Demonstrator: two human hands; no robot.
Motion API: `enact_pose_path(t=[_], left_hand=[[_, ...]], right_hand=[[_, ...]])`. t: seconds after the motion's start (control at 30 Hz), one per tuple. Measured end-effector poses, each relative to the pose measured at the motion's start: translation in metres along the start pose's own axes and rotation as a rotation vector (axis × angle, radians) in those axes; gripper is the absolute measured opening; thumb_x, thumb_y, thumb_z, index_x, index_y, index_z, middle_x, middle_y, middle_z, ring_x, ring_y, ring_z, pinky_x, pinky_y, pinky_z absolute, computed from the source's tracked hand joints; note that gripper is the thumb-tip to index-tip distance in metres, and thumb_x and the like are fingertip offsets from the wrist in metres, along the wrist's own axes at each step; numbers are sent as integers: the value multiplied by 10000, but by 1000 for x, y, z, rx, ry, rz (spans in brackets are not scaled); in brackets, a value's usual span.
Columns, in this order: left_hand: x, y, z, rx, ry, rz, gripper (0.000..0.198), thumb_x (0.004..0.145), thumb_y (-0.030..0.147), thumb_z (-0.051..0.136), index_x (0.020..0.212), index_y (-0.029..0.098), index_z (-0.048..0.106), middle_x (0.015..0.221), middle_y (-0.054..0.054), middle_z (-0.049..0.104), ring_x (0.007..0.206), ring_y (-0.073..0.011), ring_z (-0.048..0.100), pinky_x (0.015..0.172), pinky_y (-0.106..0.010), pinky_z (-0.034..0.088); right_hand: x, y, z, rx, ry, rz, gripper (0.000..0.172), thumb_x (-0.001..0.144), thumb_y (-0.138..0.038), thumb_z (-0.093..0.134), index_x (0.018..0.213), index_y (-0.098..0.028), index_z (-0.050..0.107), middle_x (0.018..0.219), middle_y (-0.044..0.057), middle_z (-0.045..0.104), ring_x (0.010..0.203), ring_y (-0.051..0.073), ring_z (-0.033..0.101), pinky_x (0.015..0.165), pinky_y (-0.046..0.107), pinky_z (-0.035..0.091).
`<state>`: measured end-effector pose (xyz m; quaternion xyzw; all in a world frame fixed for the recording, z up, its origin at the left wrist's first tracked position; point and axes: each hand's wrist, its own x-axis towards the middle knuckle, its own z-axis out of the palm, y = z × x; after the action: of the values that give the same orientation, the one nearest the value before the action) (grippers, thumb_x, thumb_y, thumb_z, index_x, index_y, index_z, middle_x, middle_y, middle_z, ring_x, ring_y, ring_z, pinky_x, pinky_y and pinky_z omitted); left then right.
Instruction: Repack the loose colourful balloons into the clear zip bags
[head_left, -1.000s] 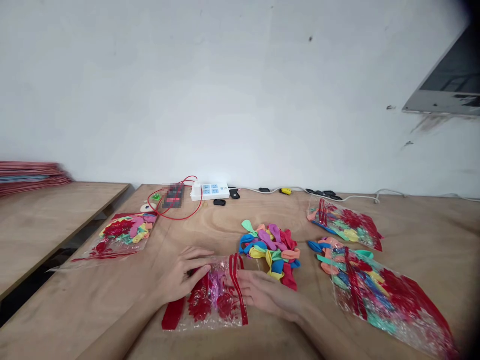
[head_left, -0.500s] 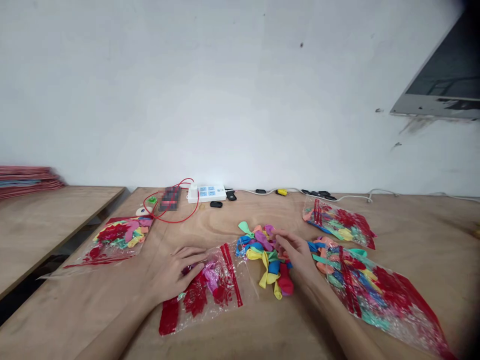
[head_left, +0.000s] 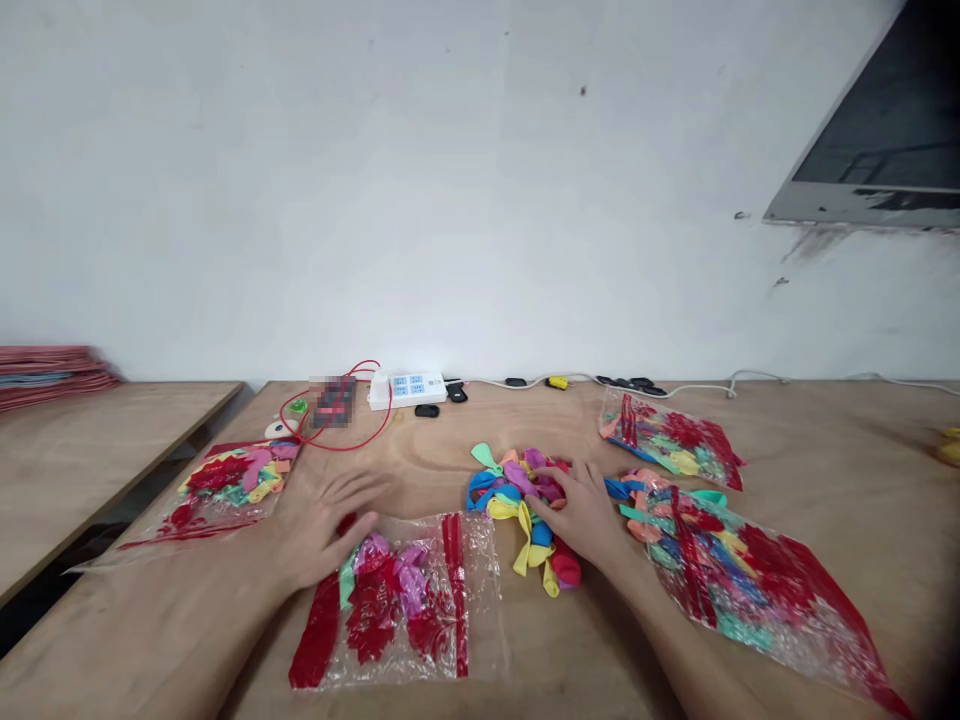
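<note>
On the plywood tabletop (head_left: 825, 440), my open left hand (head_left: 326, 530) lies empty at the edge of a zip bag of balloons (head_left: 397, 610). My right hand (head_left: 577, 515) rests curled on a loose pile of deflated balloons (head_left: 499, 490), its grip unclear. Farther off, a white power strip (head_left: 407, 390) sits against the white wall (head_left: 450, 180).

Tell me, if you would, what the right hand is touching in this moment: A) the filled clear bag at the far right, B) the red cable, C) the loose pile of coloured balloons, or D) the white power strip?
C. The right hand rests with its fingers on the loose pile of coloured balloons, which lies on the wooden table.
</note>
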<state>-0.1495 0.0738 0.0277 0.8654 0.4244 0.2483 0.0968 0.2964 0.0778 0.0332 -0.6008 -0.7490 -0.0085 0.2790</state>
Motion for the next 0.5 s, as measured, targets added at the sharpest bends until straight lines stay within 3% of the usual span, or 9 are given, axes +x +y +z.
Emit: enact_pose_path(t=[0.17,0.33,0.4,0.5], left_hand=[[-7,-39,10,132,0,-133,543,1147,534,378,1548,251,610,1593,-72,602,1525,-292,498,1290,-555,378],[-10,-46,20,194,-31,-146,589,1127,571,423,1593,235,555,1649,-100,536,1545,-294,473,1296,-532,359],[-10,-45,20,199,-25,-146,571,1129,559,428,1596,254,552,1642,-94,545,1537,-287,484,1294,-520,361],[-10,-45,20,205,-16,-144,562,1124,562,438,1586,269,565,1620,-85,572,1521,-289,503,1289,-514,369]], right_hand=[[0,6,4,1,-20,10,214,920,-406,727,976,-252,865,1227,146,718,1157,369,596,1026,522,463],[4,12,3,274,54,64,268,936,-435,666,940,-236,845,1122,125,765,1107,335,659,1030,496,490],[6,14,3,463,79,158,309,934,-498,681,945,-230,833,1049,112,785,1052,329,696,983,478,538],[8,14,3,790,40,389,408,880,-598,760,1013,-218,825,952,79,795,888,307,734,782,429,621]])
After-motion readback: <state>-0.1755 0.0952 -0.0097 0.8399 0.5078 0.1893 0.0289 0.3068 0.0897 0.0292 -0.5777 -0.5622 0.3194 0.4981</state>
